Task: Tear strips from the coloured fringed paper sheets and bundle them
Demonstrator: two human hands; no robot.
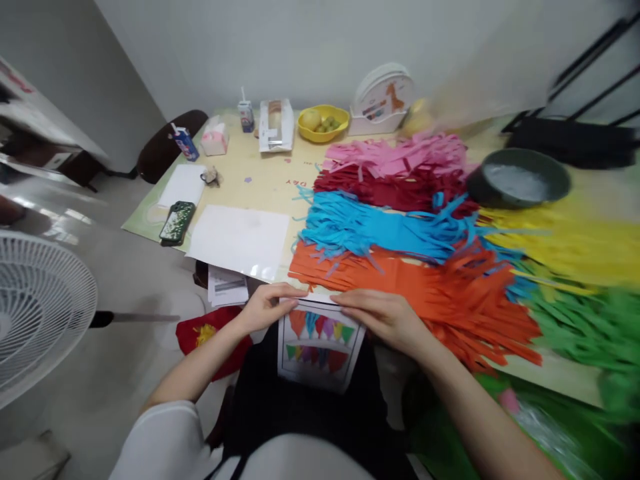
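At the table's front edge, a white card (320,370) printed with rows of colourful tassel bunting hangs down over my lap. My left hand (273,305) pinches its upper left corner, fingers closed on it. On the upper right corner, my right hand (383,317) grips the card between thumb and fingers. Just beyond my hands lies a stack of orange fringed strips (400,283). Behind it are blue fringed strips (390,227), dark red ones (380,190) and pink ones (400,157). A blank white sheet (240,240) lies left of the orange strips.
Yellow strips (575,247) and green strips (580,327) cover the table's right side, near a dark bowl (520,177). A phone (178,222) lies at the left edge. A yellow fruit bowl (323,133) stands at the back. A white fan (40,313) is on my left.
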